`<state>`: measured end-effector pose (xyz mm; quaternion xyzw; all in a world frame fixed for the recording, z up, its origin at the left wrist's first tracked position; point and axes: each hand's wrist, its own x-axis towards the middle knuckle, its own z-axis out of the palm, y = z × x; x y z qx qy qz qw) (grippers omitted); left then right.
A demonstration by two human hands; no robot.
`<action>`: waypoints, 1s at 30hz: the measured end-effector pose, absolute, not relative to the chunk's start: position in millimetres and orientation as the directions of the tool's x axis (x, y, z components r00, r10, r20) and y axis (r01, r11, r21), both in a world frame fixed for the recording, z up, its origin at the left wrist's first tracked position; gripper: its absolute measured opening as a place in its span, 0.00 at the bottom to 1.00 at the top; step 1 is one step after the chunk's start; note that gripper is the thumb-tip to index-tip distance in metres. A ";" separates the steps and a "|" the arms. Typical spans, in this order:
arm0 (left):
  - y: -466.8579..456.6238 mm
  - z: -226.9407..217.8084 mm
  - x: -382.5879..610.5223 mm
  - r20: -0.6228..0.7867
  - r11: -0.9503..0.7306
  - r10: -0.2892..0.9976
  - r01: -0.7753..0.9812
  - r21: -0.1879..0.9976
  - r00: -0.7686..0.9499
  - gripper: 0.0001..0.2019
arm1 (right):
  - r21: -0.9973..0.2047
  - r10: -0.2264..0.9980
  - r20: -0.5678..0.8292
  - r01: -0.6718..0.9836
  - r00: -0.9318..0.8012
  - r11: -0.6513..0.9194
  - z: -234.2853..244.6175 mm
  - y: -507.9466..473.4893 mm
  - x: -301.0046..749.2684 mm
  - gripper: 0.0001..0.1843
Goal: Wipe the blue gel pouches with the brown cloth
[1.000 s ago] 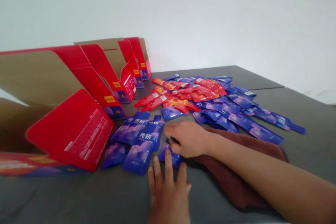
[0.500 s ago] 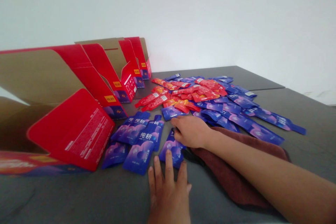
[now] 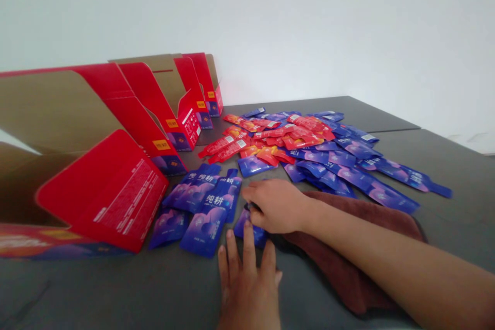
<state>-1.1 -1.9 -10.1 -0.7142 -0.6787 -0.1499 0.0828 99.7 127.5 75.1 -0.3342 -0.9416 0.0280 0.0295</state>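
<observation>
My left hand (image 3: 249, 283) lies with its fingers spread, fingertips on the near edge of a blue-purple sachet (image 3: 242, 224). Over the same sachet bends my right hand (image 3: 276, 205), its fingers curled down and closed on a brown cloth (image 3: 348, 252) with black edging. A dark bit of that edging shows by the fingertips; most of the grip is hidden. The cloth trails under the right forearm. Just left of the hands, several blue-purple sachets (image 3: 207, 221) overlap in a small group.
Red-and-blue cardboard boxes (image 3: 154, 129) stand open in a row on the left, flaps out. A heap of red sachets (image 3: 305, 131) and blue sachets (image 3: 356, 149) spreads over the dark table (image 3: 402, 165). A white wall (image 3: 309, 26) rises behind.
My right hand has come a little nearer and left over the sachet, covering more of it, and the cloth has shifted slightly nearer. My left hand has stayed in place.
</observation>
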 end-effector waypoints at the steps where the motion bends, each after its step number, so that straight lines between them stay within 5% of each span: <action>1: -1.7 -9.3 -0.9 0.327 -0.065 0.944 0.994 0.087 0.033 0.18 | -0.053 0.660 0.036 0.658 -0.750 0.751 74.1 130.8 101.0 0.15; 6: -1.6 -7.2 0.0 0.329 -0.063 0.944 0.996 0.055 0.042 0.21 | 0.002 0.736 0.045 0.737 -0.676 0.676 71.6 144.2 108.6 0.14; 15: -2.3 -11.6 -1.6 0.312 -0.063 0.950 0.992 0.106 0.027 0.17 | -0.130 0.542 0.028 0.535 -0.840 0.835 78.7 123.0 99.8 0.13; 24: -0.9 -6.5 0.3 0.287 -0.047 0.958 0.995 0.086 0.020 0.20 | -0.018 0.772 0.022 0.772 -0.635 0.636 71.3 141.7 103.5 0.14; 30: -1.3 -5.8 -0.3 0.299 -0.048 0.954 0.994 0.101 0.015 0.21 | -0.044 0.666 0.061 0.664 -0.744 0.746 72.6 139.0 105.2 0.13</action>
